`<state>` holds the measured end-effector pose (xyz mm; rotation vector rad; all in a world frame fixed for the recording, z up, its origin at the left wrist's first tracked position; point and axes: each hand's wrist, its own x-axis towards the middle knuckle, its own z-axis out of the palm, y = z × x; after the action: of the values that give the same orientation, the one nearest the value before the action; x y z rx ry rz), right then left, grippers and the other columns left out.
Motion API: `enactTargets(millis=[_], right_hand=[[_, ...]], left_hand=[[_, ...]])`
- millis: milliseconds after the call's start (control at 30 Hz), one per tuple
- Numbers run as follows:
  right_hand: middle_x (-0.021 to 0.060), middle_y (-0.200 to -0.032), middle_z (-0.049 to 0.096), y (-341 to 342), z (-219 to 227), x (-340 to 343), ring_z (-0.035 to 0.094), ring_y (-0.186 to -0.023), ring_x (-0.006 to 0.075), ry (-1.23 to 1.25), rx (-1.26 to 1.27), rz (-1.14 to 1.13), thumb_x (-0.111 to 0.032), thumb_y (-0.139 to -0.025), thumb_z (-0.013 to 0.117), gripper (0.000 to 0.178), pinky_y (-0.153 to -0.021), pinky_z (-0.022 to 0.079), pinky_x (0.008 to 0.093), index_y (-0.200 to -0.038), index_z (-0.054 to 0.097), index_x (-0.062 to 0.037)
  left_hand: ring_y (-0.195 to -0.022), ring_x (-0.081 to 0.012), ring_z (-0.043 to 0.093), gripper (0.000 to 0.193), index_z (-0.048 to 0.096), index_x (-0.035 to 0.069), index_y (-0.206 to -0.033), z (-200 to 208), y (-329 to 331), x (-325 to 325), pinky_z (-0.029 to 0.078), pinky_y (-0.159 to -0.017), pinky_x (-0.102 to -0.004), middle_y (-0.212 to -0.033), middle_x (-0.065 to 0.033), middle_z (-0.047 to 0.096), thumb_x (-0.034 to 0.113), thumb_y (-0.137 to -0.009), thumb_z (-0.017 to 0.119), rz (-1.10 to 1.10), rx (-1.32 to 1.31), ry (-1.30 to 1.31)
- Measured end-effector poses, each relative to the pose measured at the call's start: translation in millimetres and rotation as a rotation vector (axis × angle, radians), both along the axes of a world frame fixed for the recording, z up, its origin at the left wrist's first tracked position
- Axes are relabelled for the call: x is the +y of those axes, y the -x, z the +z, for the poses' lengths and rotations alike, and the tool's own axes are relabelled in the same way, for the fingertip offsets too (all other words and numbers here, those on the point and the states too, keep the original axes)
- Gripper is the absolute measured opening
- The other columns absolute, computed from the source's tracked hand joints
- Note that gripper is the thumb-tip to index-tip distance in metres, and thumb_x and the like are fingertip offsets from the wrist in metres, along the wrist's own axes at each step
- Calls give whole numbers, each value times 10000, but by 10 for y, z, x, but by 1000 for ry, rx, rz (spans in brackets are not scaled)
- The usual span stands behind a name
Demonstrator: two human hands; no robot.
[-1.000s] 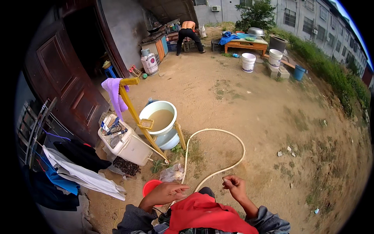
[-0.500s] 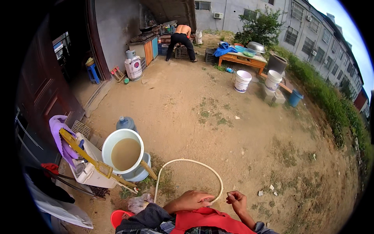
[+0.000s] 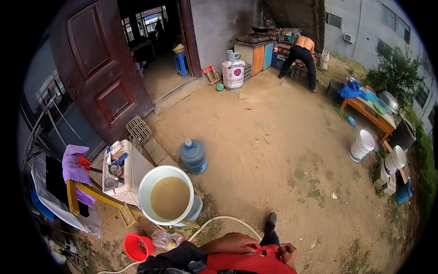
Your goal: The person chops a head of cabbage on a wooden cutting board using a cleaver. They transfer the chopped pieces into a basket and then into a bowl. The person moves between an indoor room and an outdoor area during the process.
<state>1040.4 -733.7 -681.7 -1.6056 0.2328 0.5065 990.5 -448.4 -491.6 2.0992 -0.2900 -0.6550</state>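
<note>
At the bottom middle, a red apron (image 3: pixel 248 264) covers my front. My left hand (image 3: pixel 233 242) lies across its upper edge, fingers curled in against the cloth. My right hand (image 3: pixel 287 254) is at the apron's right edge, thumb and fingers closed on the fabric; the exact pinch is hard to see. A small dark spot shows on the cloth between the hands. Beyond them a pale hose (image 3: pixel 230 218) curves over the ground, and my dark shoe (image 3: pixel 271 219) points forward.
At left stand a tub of murky water (image 3: pixel 143 194), a water jug (image 3: pixel 192 157), a white box (image 3: pixel 132 178), a yellow frame (image 3: pixel 102 193) and a red bucket (image 3: pixel 138 246). Farther off, a person (image 3: pixel 301 55) bends over crates. White buckets (image 3: pixel 362 145) and a low table (image 3: pixel 372 114) stand right.
The view has swung left, so the yard's things sit farther right. My right hand, formerly apart from the apron, is now at its edge. My shoe has come into sight.
</note>
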Motion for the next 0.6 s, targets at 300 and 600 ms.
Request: enactTargets(millis=[300,600], right_hand=[[2,-600,555,-3851,490,2210,484,-523,66,63,-171,672,-187,-816,696,244,-478,430,243,-690,569,-21],[39,-530,492,-5434,676,6360,451,-484,75,-70,-661,1372,-287,-865,627,328,-455,374,271,-693,548,-20]], left_hand=[[-970,-293,605,432,617,97,-1123,-2,-1855,1304,455,-852,-348,-998,-146,649,440,-880,516,720,151,176],[-872,-244,638,244,659,32,-945,-1132,-3241,3667,469,-810,-319,-938,-163,655,225,-847,547,955,457,124]])
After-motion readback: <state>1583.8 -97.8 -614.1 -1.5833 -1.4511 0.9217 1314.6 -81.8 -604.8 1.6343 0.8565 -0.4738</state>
